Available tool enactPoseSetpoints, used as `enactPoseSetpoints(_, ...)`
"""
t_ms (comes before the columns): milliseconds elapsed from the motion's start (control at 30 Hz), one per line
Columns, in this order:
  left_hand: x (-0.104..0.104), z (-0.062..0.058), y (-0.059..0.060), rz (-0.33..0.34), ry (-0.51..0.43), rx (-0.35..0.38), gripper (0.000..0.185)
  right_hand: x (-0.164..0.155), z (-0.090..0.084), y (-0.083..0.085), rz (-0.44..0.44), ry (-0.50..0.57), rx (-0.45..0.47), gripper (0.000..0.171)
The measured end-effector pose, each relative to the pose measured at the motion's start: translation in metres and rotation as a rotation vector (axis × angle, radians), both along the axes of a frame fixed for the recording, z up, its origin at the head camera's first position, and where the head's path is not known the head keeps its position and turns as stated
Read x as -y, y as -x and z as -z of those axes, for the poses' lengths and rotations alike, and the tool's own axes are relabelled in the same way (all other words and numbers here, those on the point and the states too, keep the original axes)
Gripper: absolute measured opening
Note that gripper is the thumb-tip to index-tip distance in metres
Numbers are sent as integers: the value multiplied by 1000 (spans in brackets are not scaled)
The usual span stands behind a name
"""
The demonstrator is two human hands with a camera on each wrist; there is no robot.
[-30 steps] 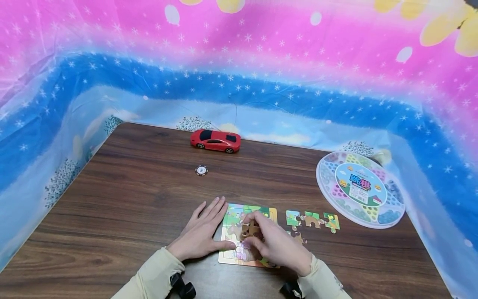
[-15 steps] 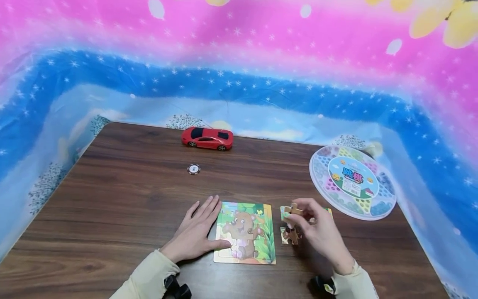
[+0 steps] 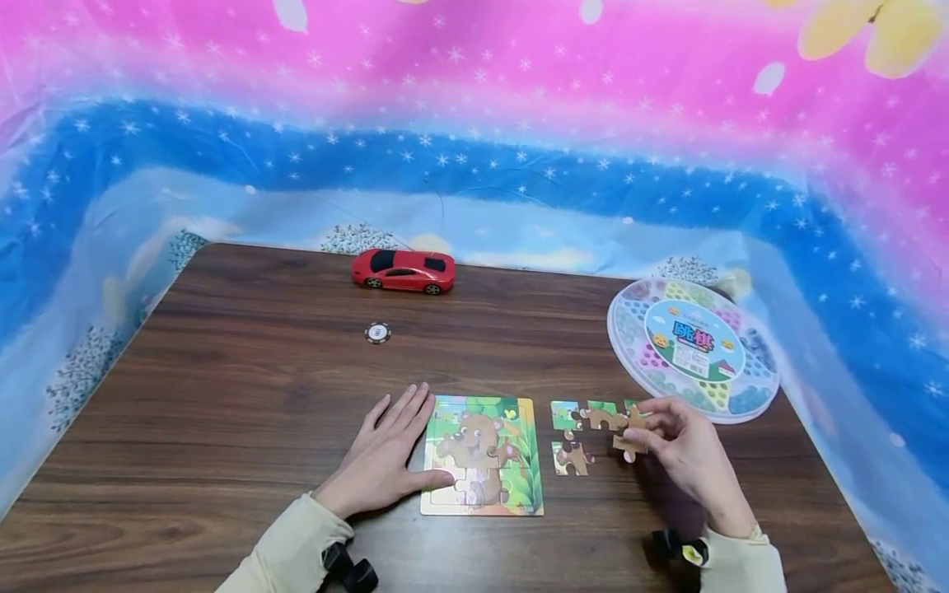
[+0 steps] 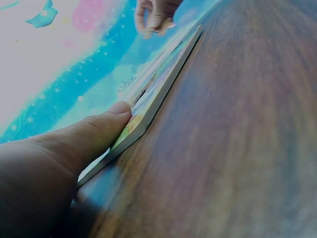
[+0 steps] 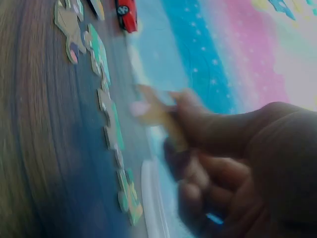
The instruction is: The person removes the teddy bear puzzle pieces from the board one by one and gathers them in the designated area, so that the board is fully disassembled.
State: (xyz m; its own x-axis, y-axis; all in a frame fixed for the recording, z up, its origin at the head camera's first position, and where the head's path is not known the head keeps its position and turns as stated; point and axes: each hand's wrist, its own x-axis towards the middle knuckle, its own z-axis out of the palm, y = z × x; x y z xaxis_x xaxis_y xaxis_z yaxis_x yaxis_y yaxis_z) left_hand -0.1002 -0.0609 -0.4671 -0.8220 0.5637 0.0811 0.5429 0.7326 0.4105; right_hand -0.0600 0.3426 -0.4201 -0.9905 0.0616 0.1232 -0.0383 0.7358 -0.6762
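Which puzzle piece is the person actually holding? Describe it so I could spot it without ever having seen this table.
Start at the dark wooden table and find the square bear puzzle board near its front edge. To the board's right lie loose green and brown pieces flat on the wood. The held tan-brown cardboard piece is the only one pinched in the right hand, the rightmost of the loose group.

The left hand's thumb (image 4: 106, 124) presses the puzzle board's (image 4: 158, 94) edge on the table (image 4: 237, 139).

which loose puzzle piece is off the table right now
The brown piece pinched in the right hand; the row of three and the single piece lie flat on the table.
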Motion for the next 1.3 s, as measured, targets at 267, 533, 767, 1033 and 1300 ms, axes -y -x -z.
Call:
enactPoseSetpoints(267,0,-1,0,0,-2,0,109,3,5,-4,-43,-51,142,22)
enactPoseSetpoints(533,0,-2,-1,-3,-1,-4,109,7,10,-2,-11,-151,138,19)
enactPoseSetpoints(767,0,-3,-1,-1,1,10,108,9,12,-2,-28,-166,199,18)
enactPoseSetpoints(1033,0,-3,0,-3,6,1,108,10,12,-1,-17,-155,236,17)
enactPoseSetpoints(1300,0,-3,-1,-6,1,9,108,18,12,0,-33,-154,233,8)
